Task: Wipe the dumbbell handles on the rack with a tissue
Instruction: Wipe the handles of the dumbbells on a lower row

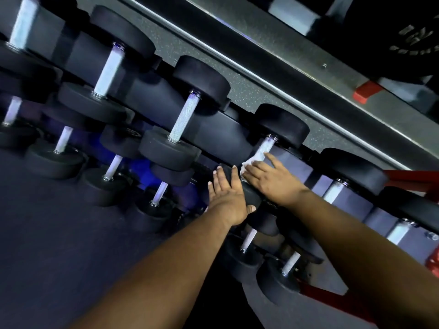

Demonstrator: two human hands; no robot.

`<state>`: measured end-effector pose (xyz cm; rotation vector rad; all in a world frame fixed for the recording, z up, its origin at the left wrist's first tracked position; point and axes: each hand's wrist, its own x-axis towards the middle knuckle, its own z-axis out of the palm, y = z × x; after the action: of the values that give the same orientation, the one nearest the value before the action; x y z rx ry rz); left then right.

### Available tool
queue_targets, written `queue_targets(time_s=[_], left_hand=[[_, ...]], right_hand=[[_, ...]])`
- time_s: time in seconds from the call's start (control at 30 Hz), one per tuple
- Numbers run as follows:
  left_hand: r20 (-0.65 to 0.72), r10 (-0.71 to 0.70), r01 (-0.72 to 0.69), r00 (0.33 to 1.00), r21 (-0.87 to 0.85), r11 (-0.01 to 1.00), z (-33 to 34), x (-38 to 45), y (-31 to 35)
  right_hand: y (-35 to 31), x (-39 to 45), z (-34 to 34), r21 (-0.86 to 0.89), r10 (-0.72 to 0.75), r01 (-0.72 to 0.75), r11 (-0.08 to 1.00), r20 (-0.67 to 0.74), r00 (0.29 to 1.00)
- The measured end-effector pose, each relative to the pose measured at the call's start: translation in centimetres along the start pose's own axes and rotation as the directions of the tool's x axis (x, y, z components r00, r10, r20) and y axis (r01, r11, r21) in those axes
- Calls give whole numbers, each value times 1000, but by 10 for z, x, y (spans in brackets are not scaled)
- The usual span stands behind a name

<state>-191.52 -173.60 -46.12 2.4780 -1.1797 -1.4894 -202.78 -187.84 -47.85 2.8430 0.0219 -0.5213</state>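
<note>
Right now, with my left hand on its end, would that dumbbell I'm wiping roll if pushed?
Probably not far: the dumbbell has round heads, but it sits in a rack saddle. It looks heavy for its size. The tissue under the right hand is floppy; the left hand steadies the near head.

Your left hand (226, 194) lies flat over the near head of the dumbbell; your right hand (266, 175) covers the near half of its handle (267, 146) with the tissue (251, 161). Far half of the handle bare. Far head (282, 125) caps it. Neighbouring dumbbell (184, 117) stands apart to the left, rack saddle (223, 134) between.
</note>
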Motion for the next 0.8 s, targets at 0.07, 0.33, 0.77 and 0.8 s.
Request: queue_targets(time_s=[0.07, 0.33, 0.77, 0.8], left_hand=[[-3, -1, 1, 1000, 2, 1000, 0, 0, 1], [-19, -6, 6, 1000, 7, 1000, 1, 1, 0], [-47, -16, 16, 999, 7, 1000, 3, 1, 1], [-51, -14, 14, 999, 0, 1000, 3, 0, 1]], right_hand=[[10, 0, -4, -8, -58, 58, 998, 10, 998], [11, 15, -5, 74, -79, 69, 995, 150, 986], [12, 27, -9, 62, -128, 122, 991, 102, 987], [10, 15, -3, 63, -132, 128, 990, 63, 989]])
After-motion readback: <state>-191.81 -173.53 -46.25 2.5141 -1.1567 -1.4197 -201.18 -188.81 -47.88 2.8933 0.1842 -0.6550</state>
